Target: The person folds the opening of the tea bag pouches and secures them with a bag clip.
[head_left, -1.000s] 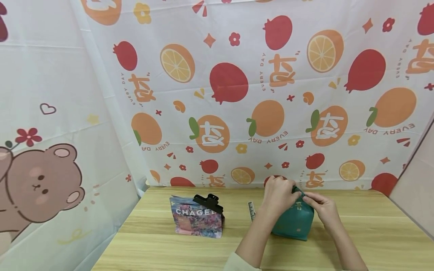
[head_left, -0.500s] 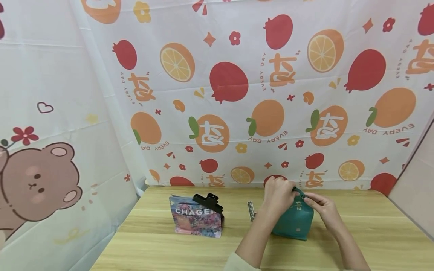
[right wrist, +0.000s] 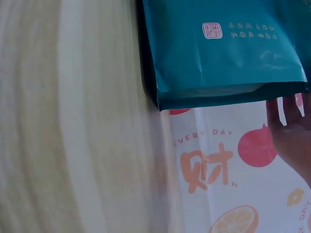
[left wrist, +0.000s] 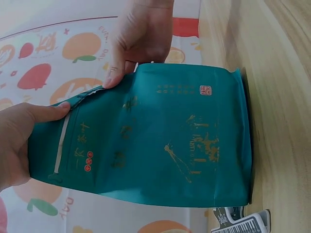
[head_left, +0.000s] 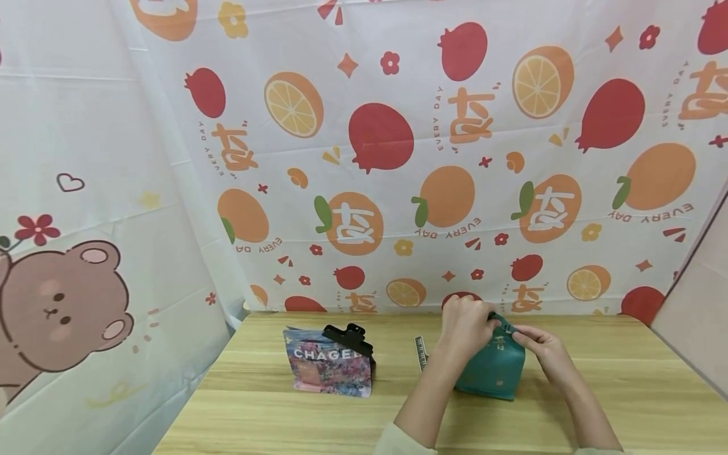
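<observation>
- Green bag [head_left: 491,373], 1: standing on table [head_left: 273,423].
- Left hand [head_left: 467,323], right hand [head_left: 547,355], 1 each: fingers pinching its top.
- Printed bag [head_left: 330,371], 1, bearing black clip [head_left: 348,340], 1.
- Barcoded item [left wrist: 240,226], 1, near green bag.

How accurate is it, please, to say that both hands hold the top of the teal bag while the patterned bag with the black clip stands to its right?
Only the side is wrong: the patterned bag with the black clip stands to the left of the teal bag, as the head view shows.
</observation>
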### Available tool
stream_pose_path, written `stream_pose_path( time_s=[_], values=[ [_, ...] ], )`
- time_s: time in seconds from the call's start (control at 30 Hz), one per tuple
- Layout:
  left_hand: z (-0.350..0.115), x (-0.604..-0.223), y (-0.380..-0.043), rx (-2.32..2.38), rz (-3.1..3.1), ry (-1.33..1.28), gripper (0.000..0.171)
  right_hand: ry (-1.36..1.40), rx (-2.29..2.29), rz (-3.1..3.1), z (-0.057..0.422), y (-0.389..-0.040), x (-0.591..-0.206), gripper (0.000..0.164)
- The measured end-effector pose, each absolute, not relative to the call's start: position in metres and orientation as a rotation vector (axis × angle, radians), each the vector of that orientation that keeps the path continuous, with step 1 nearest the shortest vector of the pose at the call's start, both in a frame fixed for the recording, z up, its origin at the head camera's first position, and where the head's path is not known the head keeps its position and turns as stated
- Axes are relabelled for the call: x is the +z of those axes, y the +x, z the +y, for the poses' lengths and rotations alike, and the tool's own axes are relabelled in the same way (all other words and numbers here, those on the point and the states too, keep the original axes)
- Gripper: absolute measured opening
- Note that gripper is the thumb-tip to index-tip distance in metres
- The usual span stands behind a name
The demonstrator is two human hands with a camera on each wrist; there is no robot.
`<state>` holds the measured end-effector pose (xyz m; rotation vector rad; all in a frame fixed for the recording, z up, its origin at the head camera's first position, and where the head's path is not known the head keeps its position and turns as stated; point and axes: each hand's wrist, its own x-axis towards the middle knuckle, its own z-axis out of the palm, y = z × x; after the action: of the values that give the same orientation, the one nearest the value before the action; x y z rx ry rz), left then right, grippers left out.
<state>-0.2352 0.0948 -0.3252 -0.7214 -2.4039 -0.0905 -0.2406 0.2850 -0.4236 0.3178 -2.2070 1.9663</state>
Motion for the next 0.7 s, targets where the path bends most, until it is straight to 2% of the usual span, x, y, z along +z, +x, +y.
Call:
stream_pose_path(
  time_s=[0.17, 0.47, 0.7],
  values=[
    [0.0952, -0.3241, -0.2346, -0.091, -2.421, -0.713, 0.012, 0.29, 1.959, -2.186, 0.2835, -0.241, -0.4228, 0.017],
    [0.0955, -0.3232, -0.2348, -0.103, -2.421, -0.71, 0.012, 0.51, 2.06, -2.116, 0.2897, -0.243, -0.427, 0.02],
    [0.0965, -0.3228, -0.2353, -0.102, -2.429, -0.699, 0.013, 0.334, 1.957, -2.174, 0.2854, -0.2429, -0.4245, 0.018]
  ],
)
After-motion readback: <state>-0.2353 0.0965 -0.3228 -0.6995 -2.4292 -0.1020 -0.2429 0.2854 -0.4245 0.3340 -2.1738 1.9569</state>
